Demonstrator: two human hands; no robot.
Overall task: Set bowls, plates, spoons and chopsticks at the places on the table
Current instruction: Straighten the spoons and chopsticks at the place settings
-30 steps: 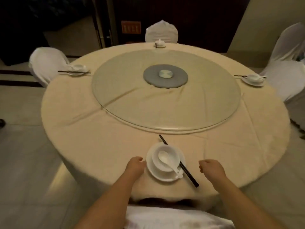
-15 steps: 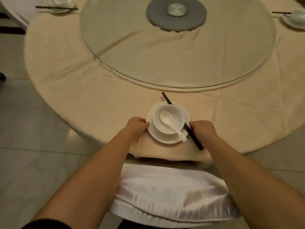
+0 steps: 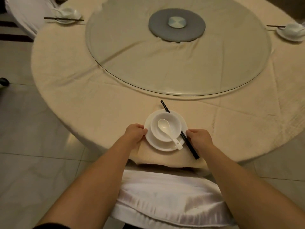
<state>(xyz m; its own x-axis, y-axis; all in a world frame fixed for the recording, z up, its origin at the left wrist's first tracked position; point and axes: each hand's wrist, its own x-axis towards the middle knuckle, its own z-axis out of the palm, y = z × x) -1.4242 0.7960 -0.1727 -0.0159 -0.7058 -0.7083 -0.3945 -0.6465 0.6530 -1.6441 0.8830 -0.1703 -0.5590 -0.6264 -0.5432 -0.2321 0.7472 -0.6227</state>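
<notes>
I have the near place setting between my two hands at the six o'clock edge of the worktop (image 3: 82,90). The plate (image 3: 152,142) sits on the cloth with the bowl (image 3: 171,119) on it and the spoon (image 3: 167,131) lying in the bowl, handle out toward five o'clock. My left hand (image 3: 134,134) has its grip curled onto the plate's rim at nine o'clock. My right hand (image 3: 200,138) has curled fingers at the three o'clock rim, right by the chopsticks (image 3: 189,144); I cannot tell whether it pinches plate, sticks or both. The chopsticks' long axis runs from eleven o'clock to five o'clock across the plate's right edge. I judge the right hand nearer for squaring them.
</notes>
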